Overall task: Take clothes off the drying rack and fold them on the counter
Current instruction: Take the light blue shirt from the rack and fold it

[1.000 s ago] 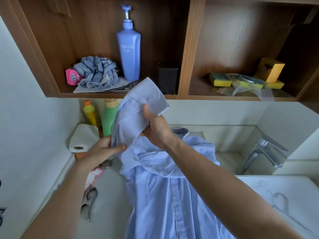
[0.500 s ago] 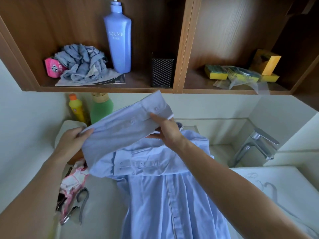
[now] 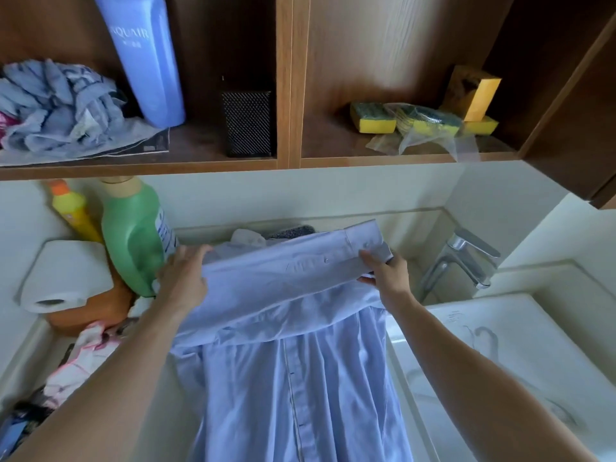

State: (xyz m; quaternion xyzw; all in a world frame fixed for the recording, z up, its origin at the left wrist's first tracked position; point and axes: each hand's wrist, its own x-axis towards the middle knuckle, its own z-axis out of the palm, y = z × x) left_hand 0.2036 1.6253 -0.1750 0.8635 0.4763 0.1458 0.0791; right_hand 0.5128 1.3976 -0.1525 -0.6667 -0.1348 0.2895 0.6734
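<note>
A light blue button-up shirt (image 3: 293,378) lies lengthwise on the pale counter (image 3: 166,411), its button placket facing up. One sleeve (image 3: 290,271) is folded crosswise over the shirt's upper part. My left hand (image 3: 183,278) rests on the sleeve's left end, fingers spread over the fabric. My right hand (image 3: 386,271) pinches the cuff end at the right, fingers curled under it. No drying rack is in view.
A green bottle (image 3: 133,235), a yellow bottle (image 3: 71,211) and a paper roll (image 3: 63,275) stand at the back left. A pink cloth (image 3: 86,358) lies left of the shirt. The faucet (image 3: 466,258) and sink (image 3: 516,361) are at the right. Shelves above hold sponges (image 3: 373,118) and a blue pump bottle (image 3: 146,58).
Both hands have lowered the raised sleeve and laid it flat across the shirt's upper part. The camera has tilted down and moved closer.
</note>
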